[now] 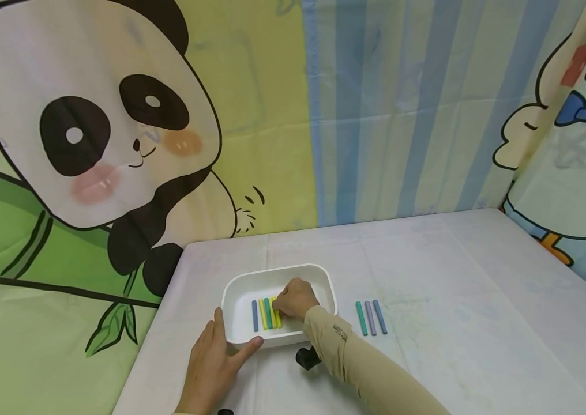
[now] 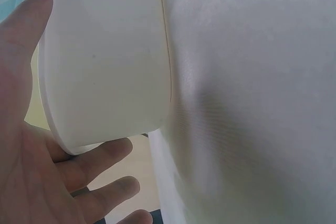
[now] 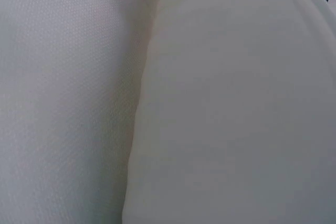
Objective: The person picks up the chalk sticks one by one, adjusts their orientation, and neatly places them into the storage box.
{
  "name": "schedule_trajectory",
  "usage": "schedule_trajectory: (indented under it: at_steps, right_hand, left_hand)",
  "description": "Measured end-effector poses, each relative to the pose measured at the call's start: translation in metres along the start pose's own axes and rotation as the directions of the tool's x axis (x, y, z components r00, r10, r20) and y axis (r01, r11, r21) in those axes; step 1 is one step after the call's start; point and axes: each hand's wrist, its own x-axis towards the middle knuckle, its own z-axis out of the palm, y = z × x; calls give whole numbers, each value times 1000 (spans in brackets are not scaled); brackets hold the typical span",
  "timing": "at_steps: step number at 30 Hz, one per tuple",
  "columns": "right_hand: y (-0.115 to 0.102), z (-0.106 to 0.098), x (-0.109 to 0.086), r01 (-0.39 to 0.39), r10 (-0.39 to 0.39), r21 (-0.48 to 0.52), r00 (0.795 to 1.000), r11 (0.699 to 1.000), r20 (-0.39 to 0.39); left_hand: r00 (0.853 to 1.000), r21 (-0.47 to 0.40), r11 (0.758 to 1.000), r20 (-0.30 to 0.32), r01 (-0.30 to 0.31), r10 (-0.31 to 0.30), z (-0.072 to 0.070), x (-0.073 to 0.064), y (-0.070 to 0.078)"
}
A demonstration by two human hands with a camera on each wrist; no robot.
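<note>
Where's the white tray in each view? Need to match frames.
Head: white tray, lower middle, left hand at its near-left corner.
Left wrist: its outer wall, upper left.
Right wrist: its outer wall, right side.
Shared landmark: white tablecloth, in all three.

The head view is evenly bright, the right wrist's dim, its tray (image 3: 226,103) greyish.

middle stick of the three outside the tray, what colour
Middle stick: light purple, clearest in the head view.
</note>
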Motion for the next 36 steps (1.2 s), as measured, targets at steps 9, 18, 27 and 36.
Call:
schedule_trajectory:
  at_steps: [9, 18, 27, 36]
  right_hand:
    - [0, -4, -3, 34, -34, -5, 999, 999, 18]
    - [1, -11, -10, 25, -28, 46, 998, 999, 62]
    - [1, -30, -22, 57, -68, 133, 994, 989, 83]
    - [12, -39, -28, 100, -115, 184, 991, 978, 71]
  left_hand:
    - [1000, -2, 1000, 10, -2, 2, -1, 2, -1]
    - [1000, 1, 1000, 5, -9, 9, 1, 2, -2]
    - [1000, -5, 1000, 4, -10, 10, 0, 2, -2]
    - [999, -36, 999, 32, 24, -23, 1, 3, 1]
